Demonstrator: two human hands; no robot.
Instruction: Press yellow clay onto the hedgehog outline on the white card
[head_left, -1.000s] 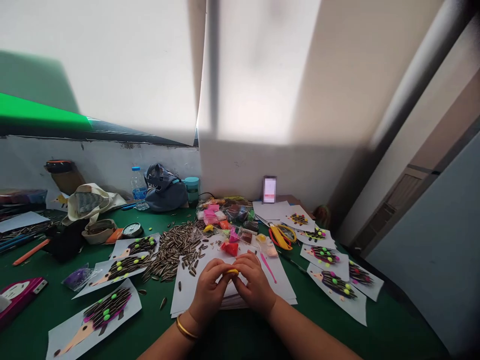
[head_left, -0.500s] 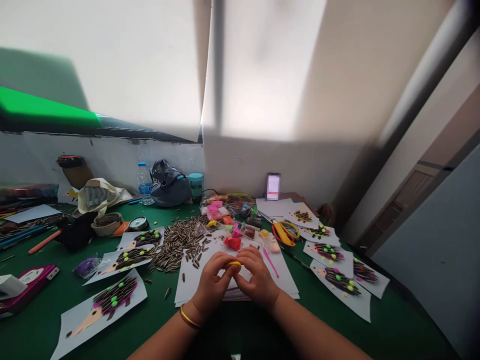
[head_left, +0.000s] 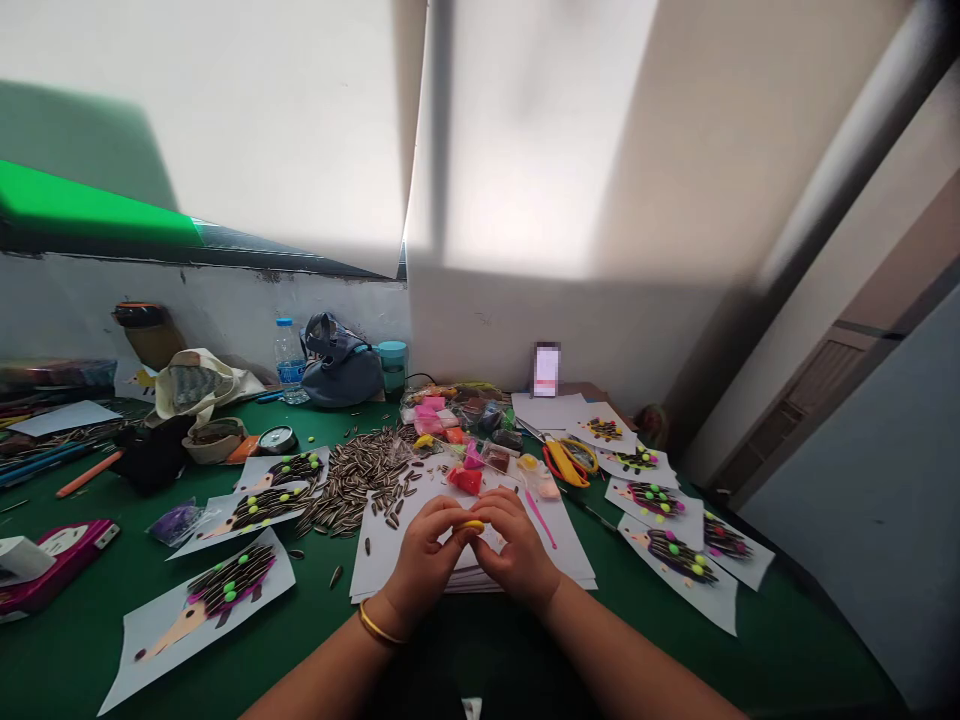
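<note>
Left grip (head_left: 429, 553) and right grip (head_left: 517, 548) snug around a smooth, rounded yellow lump (head_left: 472, 526), perhaps clay.

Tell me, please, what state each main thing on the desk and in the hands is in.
Left hand: holding a yellow piece
Right hand: holding the same yellow piece
Phone: upright, screen lit
Water bottle: upright, capped
Teal-lidded jar: upright, lid on
White bag: mouth open
Seeds: heaped loose, some scattered
Pink tool: lying on the paper stack
Yellow-handled scissors: lying down, blade opening unclear
</note>
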